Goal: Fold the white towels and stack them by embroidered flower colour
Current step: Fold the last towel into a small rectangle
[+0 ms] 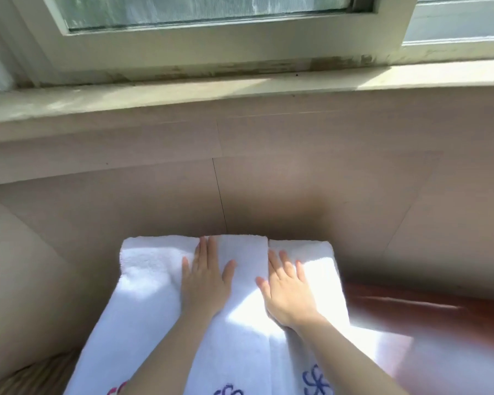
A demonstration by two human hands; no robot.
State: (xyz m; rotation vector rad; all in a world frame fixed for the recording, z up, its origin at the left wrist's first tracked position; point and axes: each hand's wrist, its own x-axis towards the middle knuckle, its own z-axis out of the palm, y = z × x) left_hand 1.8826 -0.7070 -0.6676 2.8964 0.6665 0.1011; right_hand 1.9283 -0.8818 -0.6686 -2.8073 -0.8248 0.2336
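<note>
The white towels (149, 280) lie side by side before the person, long axes running away toward the window sill (240, 89), blue flowers (315, 379) at the near ends, while the left hand (206, 283) and right hand (288, 292) press flat on them, fingers straight.

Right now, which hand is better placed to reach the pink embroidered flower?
Probably left: the left hand lies flat on the white towel, on the pink flower side; the right hand lies over by the blue flowers.
</note>
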